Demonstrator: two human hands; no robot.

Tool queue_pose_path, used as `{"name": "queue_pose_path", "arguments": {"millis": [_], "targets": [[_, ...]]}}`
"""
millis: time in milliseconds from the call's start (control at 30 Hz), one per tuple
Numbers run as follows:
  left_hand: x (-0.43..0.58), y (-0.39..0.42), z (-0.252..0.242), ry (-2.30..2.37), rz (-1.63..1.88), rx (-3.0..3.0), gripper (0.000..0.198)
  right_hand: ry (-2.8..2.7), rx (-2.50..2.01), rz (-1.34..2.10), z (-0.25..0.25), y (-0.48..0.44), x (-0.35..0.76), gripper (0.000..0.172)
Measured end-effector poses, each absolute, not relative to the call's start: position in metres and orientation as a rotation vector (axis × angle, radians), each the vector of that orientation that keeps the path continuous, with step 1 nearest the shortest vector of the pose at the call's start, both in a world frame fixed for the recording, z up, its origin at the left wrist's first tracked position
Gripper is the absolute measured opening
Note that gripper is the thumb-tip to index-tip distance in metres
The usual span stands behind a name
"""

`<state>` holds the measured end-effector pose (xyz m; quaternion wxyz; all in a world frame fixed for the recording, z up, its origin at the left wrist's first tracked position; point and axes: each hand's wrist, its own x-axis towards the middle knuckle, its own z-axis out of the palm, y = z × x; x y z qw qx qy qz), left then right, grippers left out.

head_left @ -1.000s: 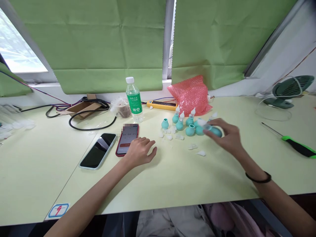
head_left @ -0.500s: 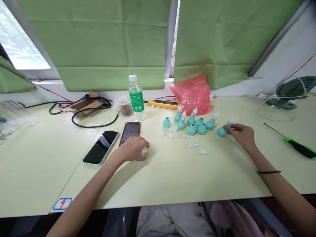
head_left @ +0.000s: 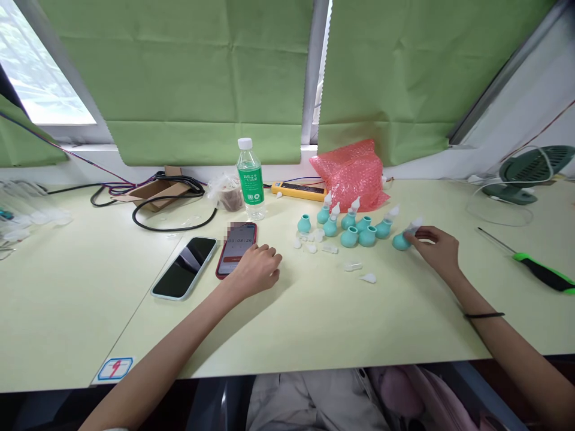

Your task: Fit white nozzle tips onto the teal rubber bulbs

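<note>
At the right of the head view, my right hand (head_left: 438,250) pinches a teal nasal aspirator (head_left: 399,242), a squeeze bulb with a translucent tip, which rests upright on the table. My left hand (head_left: 254,270) is closed with curled fingers beside the red-cased phone (head_left: 233,244); whatever it holds is hidden under the fingers. Between the hands stand several teal bulbs, some with tips such as the aspirator (head_left: 383,227), others open-necked like the bulb (head_left: 349,237). Loose translucent pieces lie in front of them, among them a clear tube (head_left: 353,266) and a pointed tip (head_left: 369,278).
A second phone (head_left: 184,268) lies left of my left hand. Behind stand a water bottle (head_left: 251,182), a yellow meter-like device (head_left: 299,191) and a pink bubble-wrap bag (head_left: 353,176). A screwdriver (head_left: 534,266) lies at the right, a small fan (head_left: 530,170) farther back.
My left hand has moved slightly right and its fingers have closed over the small whitish piece seen near them before. The right hand keeps the aspirator, almost unmoved.
</note>
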<state>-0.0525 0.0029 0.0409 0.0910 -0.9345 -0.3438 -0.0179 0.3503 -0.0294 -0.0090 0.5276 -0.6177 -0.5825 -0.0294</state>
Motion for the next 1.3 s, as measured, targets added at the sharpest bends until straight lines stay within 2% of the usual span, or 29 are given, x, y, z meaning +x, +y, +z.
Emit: {"name": "queue_pose_path", "arguments": {"millis": [100,167,267,333,433,500,600,767,1100,1300], "targets": [[-0.043,0.002,0.033,-1.009,-0.164,-2.794,0.020,-1.371,-1.532,-0.060,-0.009,-0.031,0.351,0.011],[-0.037,0.003,0.025,-1.027,-0.194,-2.814,0.022,-1.365,-1.564,-0.083,-0.005,-0.034,0.348,0.020],[-0.030,0.005,0.015,-1.053,-0.242,-2.850,0.024,-1.283,-1.507,-0.296,0.007,-0.041,0.335,0.036],[-0.025,0.009,0.011,-1.054,-0.265,-2.873,0.024,-1.234,-1.431,-0.464,0.015,-0.046,0.321,0.039],[-0.016,0.016,0.007,-1.036,-0.310,-2.895,0.024,-1.459,-1.392,-0.504,0.025,-0.052,0.297,0.029],[-0.009,0.022,0.005,-1.017,-0.356,-2.896,0.024,-1.822,-1.412,-0.352,0.027,-0.054,0.279,0.024],[-0.002,0.031,0.003,-0.983,-0.416,-2.914,0.023,-2.221,-1.460,-0.105,0.026,-0.055,0.255,0.026],[-0.010,0.038,0.003,-0.961,-0.429,-2.952,0.027,-2.443,-1.536,-0.017,0.020,-0.048,0.234,0.024],[-0.017,0.026,-0.004,-1.077,-0.454,-2.902,0.034,-2.422,-1.333,-0.028,0.017,-0.032,0.179,0.014],[-0.020,0.024,-0.009,-1.163,-0.466,-2.799,0.038,-2.143,-1.278,0.094,-0.009,-0.026,0.165,0.019]]}}
